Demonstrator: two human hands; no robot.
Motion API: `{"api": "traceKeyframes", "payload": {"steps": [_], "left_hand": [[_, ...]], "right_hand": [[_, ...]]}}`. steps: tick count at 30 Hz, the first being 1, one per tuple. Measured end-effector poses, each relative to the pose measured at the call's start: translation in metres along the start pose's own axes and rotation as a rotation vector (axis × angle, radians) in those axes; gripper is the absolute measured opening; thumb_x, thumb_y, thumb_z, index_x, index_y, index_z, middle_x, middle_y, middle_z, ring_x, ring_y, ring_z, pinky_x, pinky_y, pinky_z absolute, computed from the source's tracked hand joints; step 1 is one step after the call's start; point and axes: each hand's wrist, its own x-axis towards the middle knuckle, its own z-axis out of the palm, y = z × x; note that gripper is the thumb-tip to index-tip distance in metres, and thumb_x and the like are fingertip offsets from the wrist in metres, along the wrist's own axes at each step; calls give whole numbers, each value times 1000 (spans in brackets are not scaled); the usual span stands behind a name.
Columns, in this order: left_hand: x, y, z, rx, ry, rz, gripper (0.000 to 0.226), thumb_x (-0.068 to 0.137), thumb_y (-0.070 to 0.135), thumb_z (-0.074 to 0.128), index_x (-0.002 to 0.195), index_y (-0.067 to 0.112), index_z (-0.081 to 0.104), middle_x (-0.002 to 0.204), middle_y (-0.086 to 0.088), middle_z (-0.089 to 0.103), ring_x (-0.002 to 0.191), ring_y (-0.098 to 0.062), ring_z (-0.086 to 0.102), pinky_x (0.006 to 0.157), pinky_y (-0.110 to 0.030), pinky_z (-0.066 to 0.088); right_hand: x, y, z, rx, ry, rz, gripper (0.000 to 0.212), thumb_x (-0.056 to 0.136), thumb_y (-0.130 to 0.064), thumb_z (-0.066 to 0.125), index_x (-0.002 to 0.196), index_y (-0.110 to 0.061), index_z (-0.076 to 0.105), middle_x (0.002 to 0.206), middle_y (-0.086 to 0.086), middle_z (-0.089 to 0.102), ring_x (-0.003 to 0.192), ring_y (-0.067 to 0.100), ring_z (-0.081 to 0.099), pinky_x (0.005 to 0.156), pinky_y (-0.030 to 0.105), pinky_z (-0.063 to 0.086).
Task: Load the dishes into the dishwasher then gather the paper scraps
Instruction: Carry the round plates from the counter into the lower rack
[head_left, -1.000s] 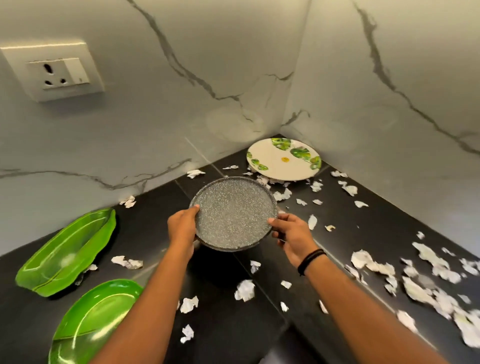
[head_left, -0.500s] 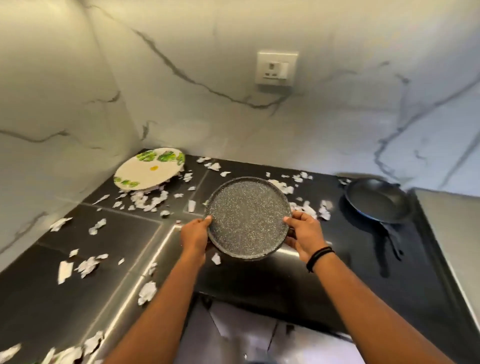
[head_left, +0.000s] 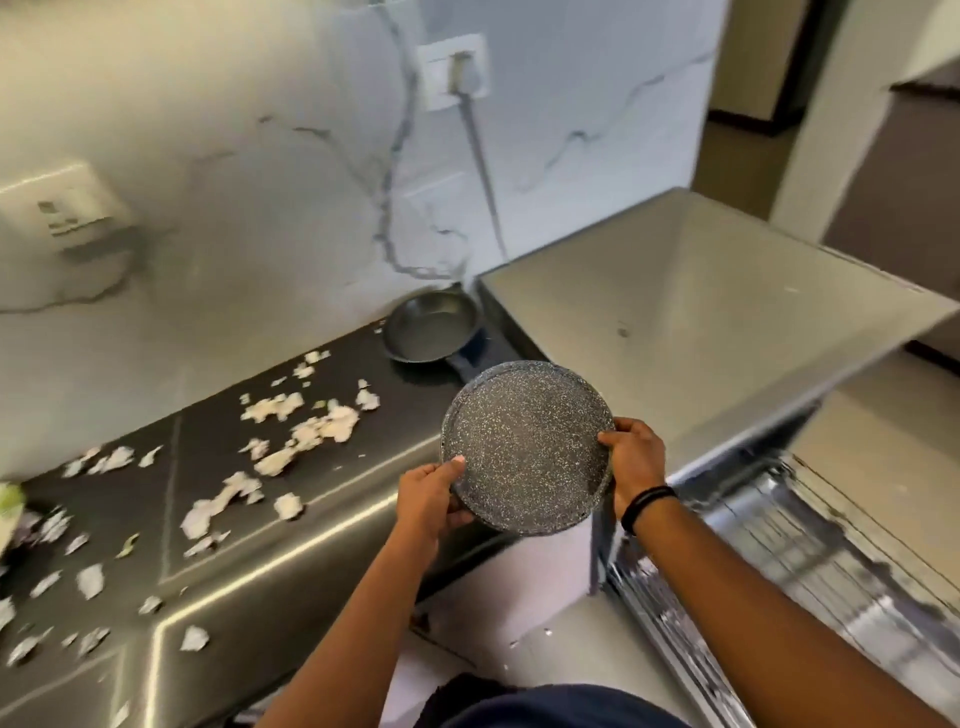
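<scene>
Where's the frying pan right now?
Head view: the frying pan sits at the back of the black counter, against the marble wall, just left of the steel appliance top.

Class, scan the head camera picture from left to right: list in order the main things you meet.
Wall socket → paper scraps on the black counter → left hand → speckled plate → right hand → open dishwasher rack. The frying pan overlaps the plate's span, so it is omitted.
</scene>
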Motion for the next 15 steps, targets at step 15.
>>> {"api": "traceKeyframes", "payload": {"steps": [15], "left_hand": [[-42, -11, 298, 394, -740, 69, 60, 92, 70, 48, 125, 24, 65, 125, -6, 70, 120, -29, 63, 107, -56, 45]], "right_hand": [[6, -7, -281, 435, 601, 24, 36, 88, 15, 45, 91, -19, 58, 91, 7, 62, 85, 24, 56, 91, 52, 53]]}}
